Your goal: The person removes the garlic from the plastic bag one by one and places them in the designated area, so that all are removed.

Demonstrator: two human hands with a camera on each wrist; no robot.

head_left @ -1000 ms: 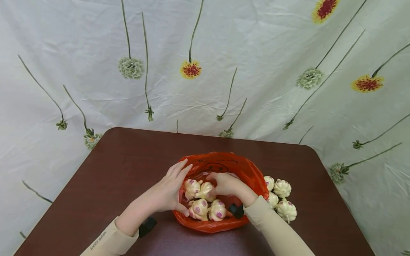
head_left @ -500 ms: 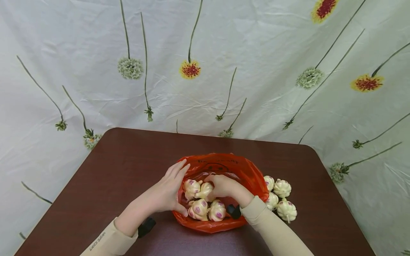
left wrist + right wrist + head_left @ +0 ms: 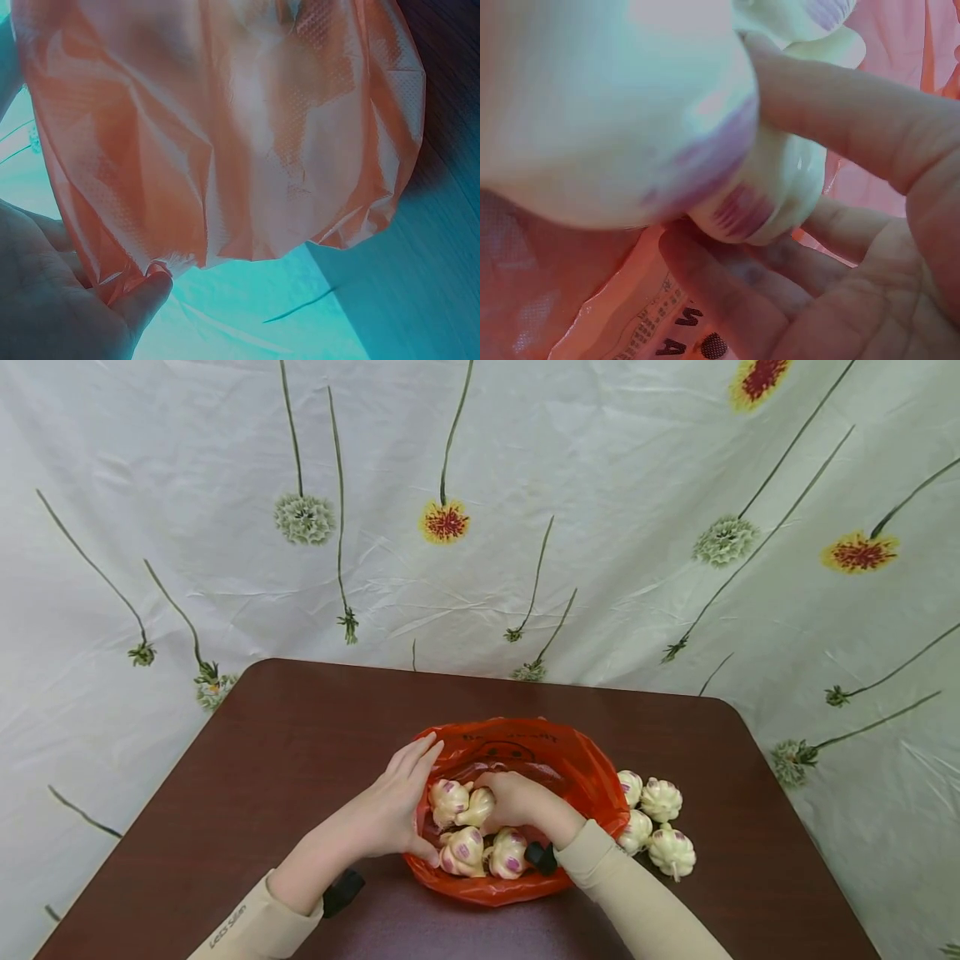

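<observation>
The red bag (image 3: 596, 772) gapes on the dark table (image 3: 315, 735), well in from the far edge and nearer the right edge than the left. From where I stand, the right hand (image 3: 517, 799) has slid a little deeper to the left inside it over the last second, bringing the black wrist device (image 3: 540, 858) up against the view of a garlic bulb there. That hand has the held bulb (image 3: 477, 808) between thumb and fingers, a snug grip with the thumb on one side and fingers beneath, as the right wrist view shows; the bulb has barely shifted. Three others lie about it in the bag: the left bulb (image 3: 447, 800) just beside it, and the two near bulbs (image 3: 462, 852) toward the bag's near rim.

The left hand (image 3: 393, 810) is where it was, at the bag's left side, fingers spread along the outside (the thumb is what does the work, pinching a gathered bit of plastic). Toward the table's right edge, just outside the bag, the four loose bulbs (image 3: 662, 800) sit unchanged in a cluster. Beyond the far edge hangs a pale flowered cloth (image 3: 600, 460).
</observation>
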